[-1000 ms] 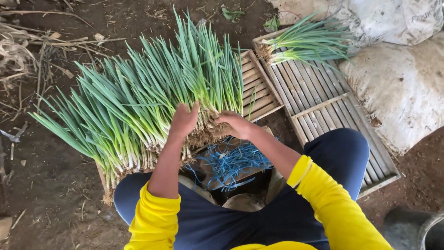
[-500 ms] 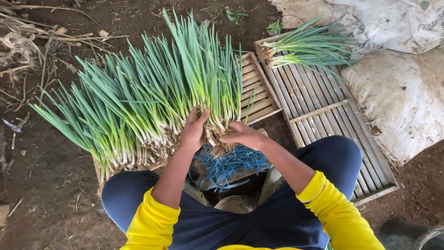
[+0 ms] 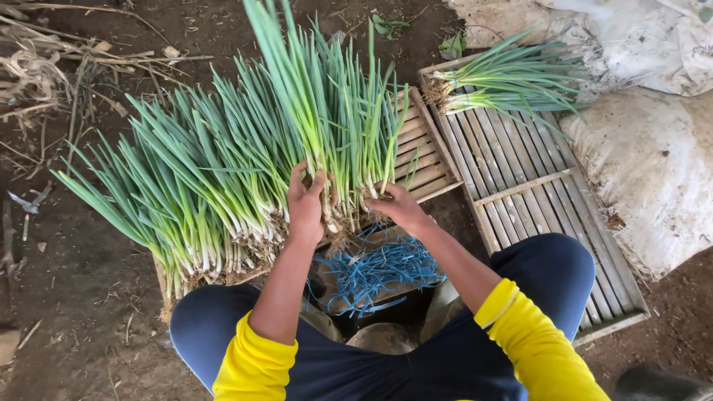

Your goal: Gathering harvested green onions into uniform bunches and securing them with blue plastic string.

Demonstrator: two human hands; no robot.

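Both hands, left hand (image 3: 307,202) and right hand (image 3: 392,206), fingers closed around a spring onion bunch (image 3: 338,126), seemingly best gripped evenly near the roots.

bamboo slat rack (image 3: 535,186) on dirt ground (image 3: 89,297), bearing green onion bunches (image 3: 512,78).

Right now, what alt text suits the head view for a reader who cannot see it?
Both bare hands, left hand and right hand, gather a bunch of long green spring onions at its white root ends. It stands beside a fanned heap of green onions, with tangled blue plastic ties below.
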